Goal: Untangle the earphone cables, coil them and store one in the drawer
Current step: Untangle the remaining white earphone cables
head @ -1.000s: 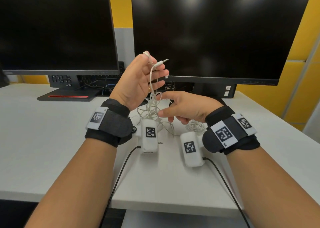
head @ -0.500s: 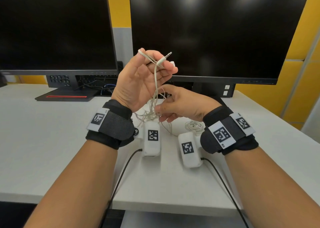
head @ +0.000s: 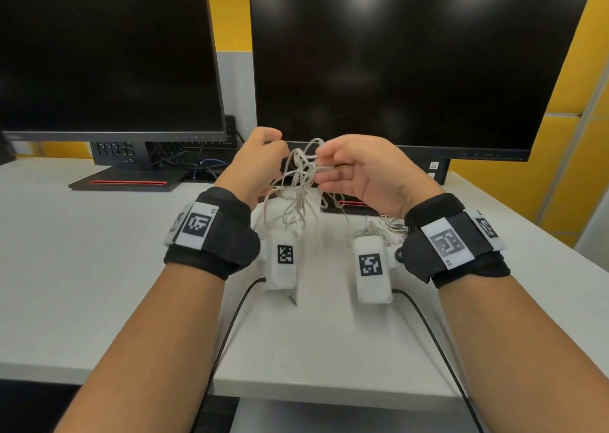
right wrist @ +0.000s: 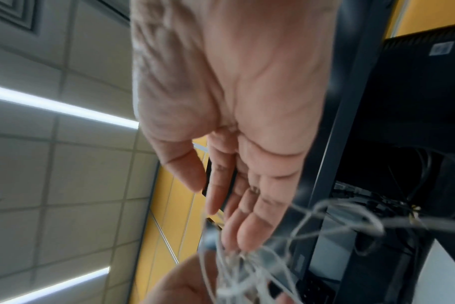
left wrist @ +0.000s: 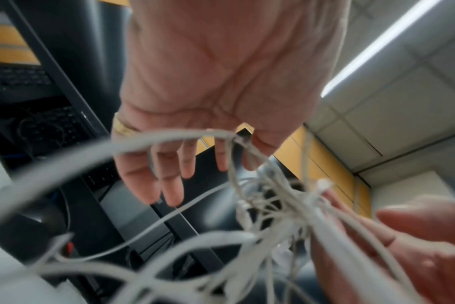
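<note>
Since the earlier frame your left hand [head: 255,162] has dropped from its raised, palm-up pose and your right hand [head: 359,169] has risen to meet it, so both now sit level in front of the right monitor [head: 412,63]. Between them hangs the tangled earphone cable [head: 298,185], clear of the desk [head: 99,268], with its loops trailing down toward the inner wrist cameras. Left grip: thumb and forefinger are pinched on a strand at the top of the knot, the other fingers hanging loose, as the left wrist view confirms. Right grip: fingertips are closed on the bundle from the opposite side; exactly which strand they hold cannot be told. A second bundle of white cable [head: 379,230] lies on the desk near its right edge, just behind your right wrist. No drawer is in view. Judgement: untangling is under way and coiling has not begun. Recommended: do not pull the hands apart, which would tighten the knot; loosen the mass, find the plug end and feed it back through each loop.
</note>
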Demonstrator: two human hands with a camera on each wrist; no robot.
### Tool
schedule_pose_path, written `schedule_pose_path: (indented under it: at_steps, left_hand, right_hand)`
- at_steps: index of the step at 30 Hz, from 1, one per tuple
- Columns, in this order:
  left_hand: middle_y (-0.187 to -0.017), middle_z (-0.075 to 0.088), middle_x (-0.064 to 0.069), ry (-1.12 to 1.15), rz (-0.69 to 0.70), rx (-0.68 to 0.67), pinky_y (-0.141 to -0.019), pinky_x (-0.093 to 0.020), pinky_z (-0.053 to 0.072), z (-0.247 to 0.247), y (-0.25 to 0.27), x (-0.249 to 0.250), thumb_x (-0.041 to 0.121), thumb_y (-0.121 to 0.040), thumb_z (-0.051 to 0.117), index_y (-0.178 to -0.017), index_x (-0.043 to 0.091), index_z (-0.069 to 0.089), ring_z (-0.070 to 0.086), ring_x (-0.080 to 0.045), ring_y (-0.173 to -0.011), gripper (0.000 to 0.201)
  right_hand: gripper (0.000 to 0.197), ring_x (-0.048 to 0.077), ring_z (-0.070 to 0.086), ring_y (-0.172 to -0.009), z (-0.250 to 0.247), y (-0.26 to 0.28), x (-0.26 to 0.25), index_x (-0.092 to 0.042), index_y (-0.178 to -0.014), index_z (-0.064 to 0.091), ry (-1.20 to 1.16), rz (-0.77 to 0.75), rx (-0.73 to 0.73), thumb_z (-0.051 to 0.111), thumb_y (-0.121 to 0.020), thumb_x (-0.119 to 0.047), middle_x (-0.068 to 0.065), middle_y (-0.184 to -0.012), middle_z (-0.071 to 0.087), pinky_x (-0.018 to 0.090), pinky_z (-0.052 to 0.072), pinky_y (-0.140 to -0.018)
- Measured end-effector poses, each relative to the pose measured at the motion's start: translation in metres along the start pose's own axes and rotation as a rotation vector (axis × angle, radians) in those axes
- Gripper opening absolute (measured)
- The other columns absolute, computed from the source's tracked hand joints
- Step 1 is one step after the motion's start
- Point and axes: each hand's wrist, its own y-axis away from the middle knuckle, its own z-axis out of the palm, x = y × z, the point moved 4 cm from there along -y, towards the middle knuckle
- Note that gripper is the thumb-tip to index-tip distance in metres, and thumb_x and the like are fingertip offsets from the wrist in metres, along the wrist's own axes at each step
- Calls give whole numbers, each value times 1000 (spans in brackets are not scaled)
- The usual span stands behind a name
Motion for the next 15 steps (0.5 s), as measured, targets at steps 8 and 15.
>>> schedule_pose_path:
  at_steps: [8, 15]
  left_hand:
    - [-106, 63, 2, -207, 61, -264, -87, -38, 54, 14, 14, 5, 46, -87, 64, -101, 20, 61, 62, -17, -100, 29]
    - [-109, 65, 5, -593, -62, -622, -83, -25, 55, 23, 18, -12, 13, -85, 72, -99, 26, 68, 63, -14, -97, 20]
  right_hand:
    - [22, 23, 71, -86, -7, -4, 5, 1, -101, 68, 48, -62, 73, 63, -84, 14, 16, -91, 69, 32, 60, -78]
    - [20, 22, 73, -85, -10, -4, 5, -1, -101, 69, 77, -47, 82, 63, -85, 11, 16, -92, 70, 31, 60, -79]
